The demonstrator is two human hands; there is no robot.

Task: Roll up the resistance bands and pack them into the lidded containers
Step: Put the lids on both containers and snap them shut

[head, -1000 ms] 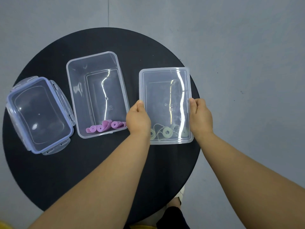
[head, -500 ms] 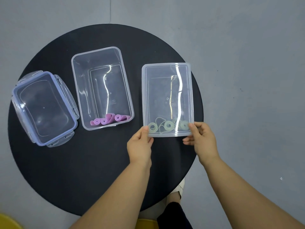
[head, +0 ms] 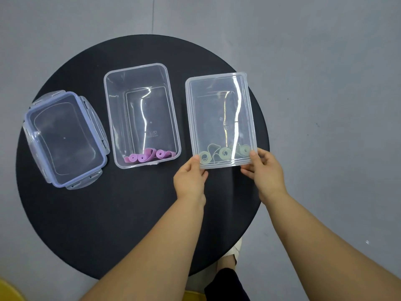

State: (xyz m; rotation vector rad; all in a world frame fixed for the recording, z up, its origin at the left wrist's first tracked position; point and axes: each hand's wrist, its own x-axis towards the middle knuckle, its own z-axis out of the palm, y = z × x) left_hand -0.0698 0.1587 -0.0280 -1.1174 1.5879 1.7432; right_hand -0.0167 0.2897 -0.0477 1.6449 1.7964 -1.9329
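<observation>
**One box covered, one to go**

Head view: the left hand (head: 189,181) and right hand (head: 265,172) each pinch a near corner of the lidded clear rectangular plastic container (head: 219,101), thumbs on top. Pale green rolled bands (head: 224,153) sit inside at its near end, so that one looks packed. Just beside it on the round black table (head: 108,213), the open clear plastic tub (head: 112,118) holds pink rolled bands (head: 149,156), uncovered. The blue-rimmed clear clip lid (head: 65,137) lies further left. Lidding the tub seems all that remains.
</observation>
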